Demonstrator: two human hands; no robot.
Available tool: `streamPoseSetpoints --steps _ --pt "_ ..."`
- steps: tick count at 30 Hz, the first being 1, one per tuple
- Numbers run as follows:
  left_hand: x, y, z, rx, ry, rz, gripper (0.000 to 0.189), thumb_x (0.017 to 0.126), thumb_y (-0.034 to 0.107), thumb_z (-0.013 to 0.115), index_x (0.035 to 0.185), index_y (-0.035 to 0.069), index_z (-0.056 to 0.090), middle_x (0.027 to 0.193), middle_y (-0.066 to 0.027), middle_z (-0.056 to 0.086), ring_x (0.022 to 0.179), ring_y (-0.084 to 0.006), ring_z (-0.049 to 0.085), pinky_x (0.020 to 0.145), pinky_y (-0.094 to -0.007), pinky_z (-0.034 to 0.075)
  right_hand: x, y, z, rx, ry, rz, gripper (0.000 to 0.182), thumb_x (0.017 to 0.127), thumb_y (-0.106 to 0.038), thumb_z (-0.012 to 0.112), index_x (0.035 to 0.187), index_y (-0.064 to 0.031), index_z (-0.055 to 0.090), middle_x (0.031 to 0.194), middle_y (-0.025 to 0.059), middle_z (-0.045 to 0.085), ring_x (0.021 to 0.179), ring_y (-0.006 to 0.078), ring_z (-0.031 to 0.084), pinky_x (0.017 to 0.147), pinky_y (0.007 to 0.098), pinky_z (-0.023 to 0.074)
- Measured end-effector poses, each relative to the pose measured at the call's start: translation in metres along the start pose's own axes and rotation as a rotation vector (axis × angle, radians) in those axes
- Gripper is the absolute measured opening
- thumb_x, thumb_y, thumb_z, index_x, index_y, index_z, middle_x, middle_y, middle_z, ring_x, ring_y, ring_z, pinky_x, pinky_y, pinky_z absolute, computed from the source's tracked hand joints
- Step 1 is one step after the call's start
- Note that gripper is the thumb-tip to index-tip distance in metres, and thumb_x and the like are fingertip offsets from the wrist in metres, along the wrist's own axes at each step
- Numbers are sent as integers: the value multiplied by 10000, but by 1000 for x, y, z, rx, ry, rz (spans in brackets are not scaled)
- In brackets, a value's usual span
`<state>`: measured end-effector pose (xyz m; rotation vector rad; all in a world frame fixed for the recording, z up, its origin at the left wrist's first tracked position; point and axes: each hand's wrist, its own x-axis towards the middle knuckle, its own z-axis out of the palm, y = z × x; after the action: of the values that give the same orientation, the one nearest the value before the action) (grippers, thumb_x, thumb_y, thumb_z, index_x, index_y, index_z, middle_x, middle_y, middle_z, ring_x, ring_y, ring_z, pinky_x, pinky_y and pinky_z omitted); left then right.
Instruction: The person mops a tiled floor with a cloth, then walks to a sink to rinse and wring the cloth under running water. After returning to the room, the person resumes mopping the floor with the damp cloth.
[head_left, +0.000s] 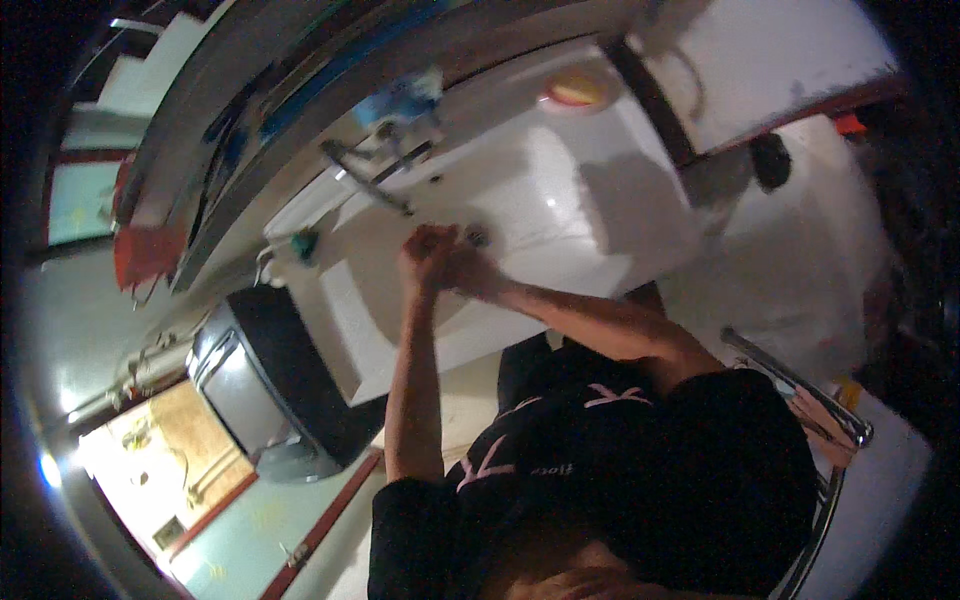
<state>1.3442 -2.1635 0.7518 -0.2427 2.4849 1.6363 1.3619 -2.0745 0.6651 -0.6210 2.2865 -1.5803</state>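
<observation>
My left hand (421, 255) and my right hand (474, 271) are pressed together over a white sink (525, 202). The fingers overlap and are blurred, so whether anything small is between them stays hidden. Just beyond them the spout of a metal faucet (375, 187) reaches over the basin, its tip close to my left fingers. Running water cannot be made out. Right beside my right hand is the round drain (477, 235) in the basin floor.
A dish holding something yellow (574, 91) sits on the sink's far right corner. Behind the faucet is a blue-and-white item (397, 101); a green object (304, 244) lies at the left rim. A dark appliance (277, 382) stands left, a metal rail (795, 382) right.
</observation>
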Motion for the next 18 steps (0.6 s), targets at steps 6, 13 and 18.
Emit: streamPoseSetpoints --steps 6,13,18 --pt "-14 27 -2 -728 -190 -86 783 797 440 699 1384 47 362 1384 -130 416 1228 -307 463 967 -436 424 -36 -57 -59 1707 -400 817 187 752 -175 670 670 -154 503 578 -56 471 438 48 385 359 189 259" --pt "3 18 6 -511 -371 -115 381 822 142 625 1180 27 564 964 -101 623 758 -251 644 710 -356 532 -51 -69 -79 1312 -279 637 163 754 -218 659 680 -132 542 497 -51 429 393 69 373 346 230 250" --pt "10 15 14 -274 -64 -88 286 822 127 590 1090 35 624 942 -94 642 780 -181 617 647 -297 504 -37 -68 -69 662 -24 269 127 789 -232 619 771 -130 545 545 -23 464 395 98 401 334 262 289"
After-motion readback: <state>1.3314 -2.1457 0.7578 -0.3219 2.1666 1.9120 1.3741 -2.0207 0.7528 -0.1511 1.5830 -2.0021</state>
